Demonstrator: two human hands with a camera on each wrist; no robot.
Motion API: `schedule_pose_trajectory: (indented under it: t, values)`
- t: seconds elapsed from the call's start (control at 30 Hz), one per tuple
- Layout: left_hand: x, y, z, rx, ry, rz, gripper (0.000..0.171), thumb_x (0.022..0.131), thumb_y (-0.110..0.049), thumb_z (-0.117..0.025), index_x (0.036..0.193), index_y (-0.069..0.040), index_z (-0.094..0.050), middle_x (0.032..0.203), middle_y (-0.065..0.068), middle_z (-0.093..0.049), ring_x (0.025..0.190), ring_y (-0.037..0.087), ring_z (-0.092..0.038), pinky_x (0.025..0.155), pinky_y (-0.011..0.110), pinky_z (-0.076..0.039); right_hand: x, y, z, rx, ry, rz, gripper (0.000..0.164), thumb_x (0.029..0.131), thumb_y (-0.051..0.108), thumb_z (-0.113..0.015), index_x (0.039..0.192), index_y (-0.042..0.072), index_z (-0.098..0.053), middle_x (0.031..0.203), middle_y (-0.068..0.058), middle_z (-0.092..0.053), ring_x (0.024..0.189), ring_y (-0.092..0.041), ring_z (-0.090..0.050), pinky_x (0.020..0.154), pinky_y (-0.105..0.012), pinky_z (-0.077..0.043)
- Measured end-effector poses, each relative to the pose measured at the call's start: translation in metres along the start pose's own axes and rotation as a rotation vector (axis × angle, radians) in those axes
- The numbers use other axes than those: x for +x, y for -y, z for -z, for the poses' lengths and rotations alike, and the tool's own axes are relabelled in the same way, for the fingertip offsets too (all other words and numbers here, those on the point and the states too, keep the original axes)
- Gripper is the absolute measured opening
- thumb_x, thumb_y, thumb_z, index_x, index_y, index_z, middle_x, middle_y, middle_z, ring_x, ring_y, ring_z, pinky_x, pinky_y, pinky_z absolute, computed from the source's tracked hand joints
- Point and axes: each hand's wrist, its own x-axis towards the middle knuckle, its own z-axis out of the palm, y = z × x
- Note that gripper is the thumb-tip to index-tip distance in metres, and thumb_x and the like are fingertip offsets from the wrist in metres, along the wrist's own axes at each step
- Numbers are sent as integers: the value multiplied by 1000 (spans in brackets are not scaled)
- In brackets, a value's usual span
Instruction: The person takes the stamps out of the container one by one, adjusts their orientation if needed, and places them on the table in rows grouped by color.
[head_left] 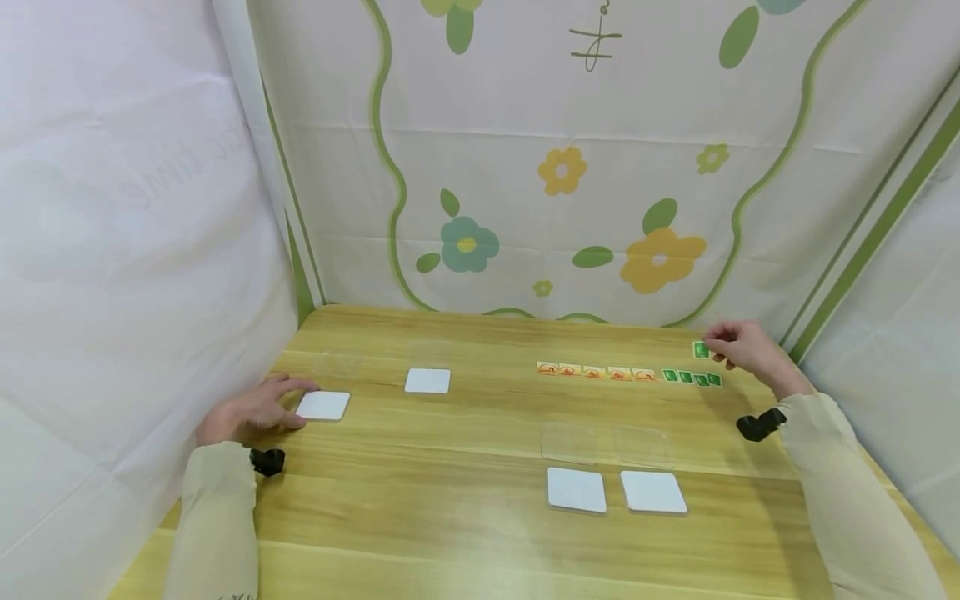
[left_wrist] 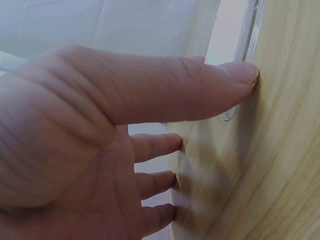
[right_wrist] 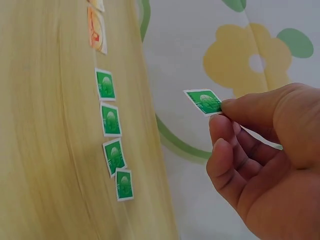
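Between thumb and fingers, my right hand [head_left: 746, 346] pinches a small green stamp [right_wrist: 205, 101] with a white border, held above the table's far right part. Below it, several similar green stamps [right_wrist: 111, 120] lie in a row, two of them overlapping. Orange stamps [head_left: 594, 372] continue that row leftward. My left hand [head_left: 262, 406] rests on the table at the left. Its thumb touches the edge of a clear case with a white top [head_left: 324, 406], and its index finger is near the far corner. Other fingertips rest on the wood, fairly straight.
Another white rectangle [head_left: 427, 381] lies right of the left hand. Two white stacks [head_left: 576, 489] sit nearer the front, with clear, lid-like pieces [head_left: 568, 442] behind them. Floral fabric walls [head_left: 480, 167] stand along the table's back and sides.
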Motion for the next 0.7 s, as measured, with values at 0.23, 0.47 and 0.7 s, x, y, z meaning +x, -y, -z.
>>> schedule_pose_trajectory:
  t: [0.23,0.47,0.7]
  values:
    - [0,2,0,20,-10,-17,61,85,-24,-76,137,-4,-52,140,41,-31,122,56,-36,93,67,-37,0,-11,0,-15,22,-28,36,102,26,-52,117,-6,-58,105,-23,-64,79,-13,-61,66,-32,-54]
    - [1,3,0,45,-3,-10,61,86,-26,-74,139,-6,-50,142,42,-29,124,57,-34,93,69,-36,1,-22,0,-12,18,-43,39,102,27,-51,119,-8,-57,105,-21,-64,82,-15,-60,68,-32,-55]
    - [2,1,0,13,9,12,61,87,-24,-74,140,-6,-50,143,41,-28,124,55,-34,94,68,-35,2,-30,1,14,18,-65,43,103,26,-49,122,-12,-53,103,-20,-62,80,-12,-59,68,-33,-55]
